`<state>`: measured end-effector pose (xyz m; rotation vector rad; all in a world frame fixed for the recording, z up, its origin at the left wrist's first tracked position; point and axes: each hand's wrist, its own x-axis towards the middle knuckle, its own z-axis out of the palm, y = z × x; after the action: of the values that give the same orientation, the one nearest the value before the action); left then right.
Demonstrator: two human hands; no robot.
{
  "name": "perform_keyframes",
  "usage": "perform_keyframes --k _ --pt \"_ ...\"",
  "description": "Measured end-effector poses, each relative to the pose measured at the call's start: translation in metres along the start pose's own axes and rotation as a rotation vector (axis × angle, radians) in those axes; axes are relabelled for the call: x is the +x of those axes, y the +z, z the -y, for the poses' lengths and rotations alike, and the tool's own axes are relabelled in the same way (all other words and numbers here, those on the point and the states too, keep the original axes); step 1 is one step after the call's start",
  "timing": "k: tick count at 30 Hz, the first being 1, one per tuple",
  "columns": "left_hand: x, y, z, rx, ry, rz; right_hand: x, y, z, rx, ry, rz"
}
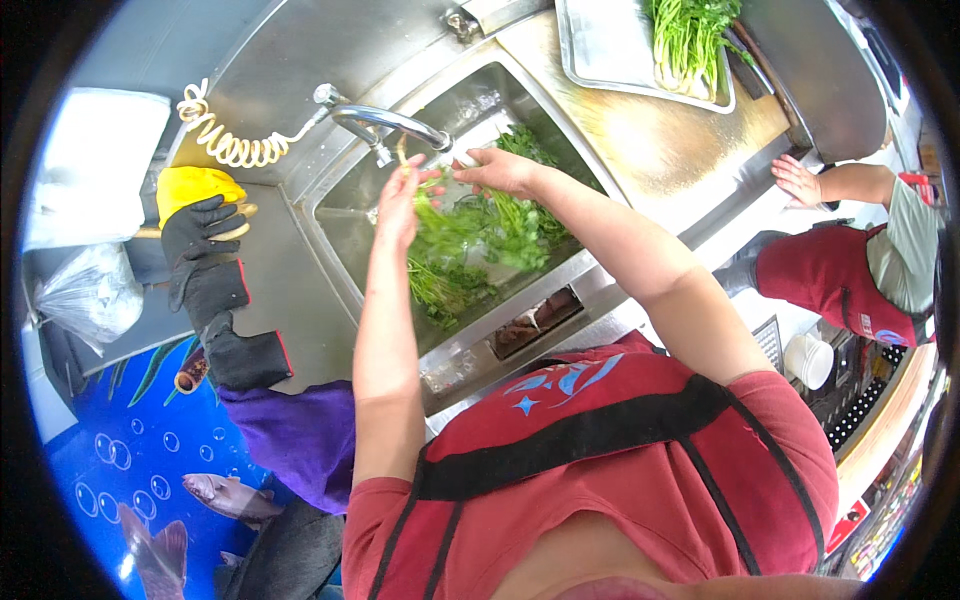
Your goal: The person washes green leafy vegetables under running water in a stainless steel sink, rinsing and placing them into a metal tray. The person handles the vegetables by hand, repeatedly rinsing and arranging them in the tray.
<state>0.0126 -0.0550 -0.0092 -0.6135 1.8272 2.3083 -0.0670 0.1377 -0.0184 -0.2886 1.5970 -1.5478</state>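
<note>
Leafy green herbs with long stems (pixel 517 232) lie in the water of a stainless steel sink (pixel 341 270). My left hand (pixel 401 195) is over the sink's left part, closed on the stem ends of some herbs, whose leaves hang blurred below it. Near the end of the curved chrome faucet (pixel 390 118), my right hand (pixel 499 172) has its fingers bent together around stem ends, above another clump. The fingertips are partly hidden, and water around them is hard to make out.
A metal tray (pixel 607 60) holding more herbs (pixel 686 56) stands on the board at upper right. Black gloves (pixel 244 352), a yellow glove (pixel 191 191) and purple cloth (pixel 300 442) lie at left. A co-worker's hand (pixel 796 180) rests near the counter's right edge.
</note>
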Motion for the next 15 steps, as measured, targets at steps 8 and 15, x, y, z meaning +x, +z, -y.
perform_keyframes --k 8,15 --pt "0.038 0.063 0.014 -0.260 0.066 0.125 0.000 -0.004 -0.017 0.153 -0.118 -0.215" --pt "0.035 0.074 0.008 -0.274 0.072 0.222 -0.010 -0.026 -0.029 0.384 -0.050 -0.182"
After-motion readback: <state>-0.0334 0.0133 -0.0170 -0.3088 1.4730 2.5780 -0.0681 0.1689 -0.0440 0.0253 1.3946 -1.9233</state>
